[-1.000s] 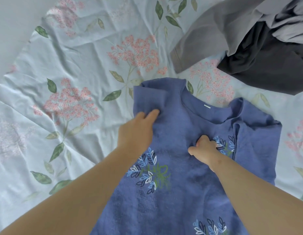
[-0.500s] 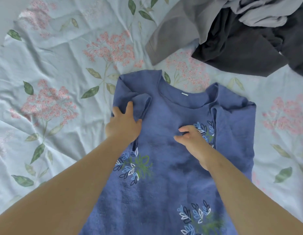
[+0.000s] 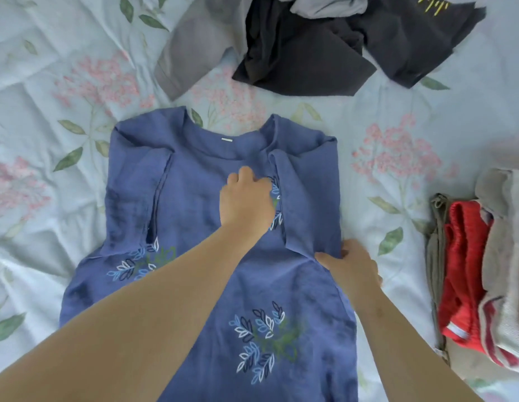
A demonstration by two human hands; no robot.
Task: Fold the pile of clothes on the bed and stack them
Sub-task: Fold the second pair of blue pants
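Blue top [image 3: 194, 198], leaf print: flat on bed [image 3: 35, 68], centre, neck away, both sleeves folded in; L hand [image 3: 245, 198]: on chest by right-side sleeve, fingers curled, grip on cloth can't tell; R hand [image 3: 351, 265]: grip closed, pinching top's side edge below that sleeve; unfolded pile [image 3: 304, 47]: far edge; folded stack [image 3: 467, 256]: right.

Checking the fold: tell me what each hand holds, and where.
The right hand pinches the shirt at its side edge below the folded sleeve. The left hand rests on its chest; any grip cannot be told.
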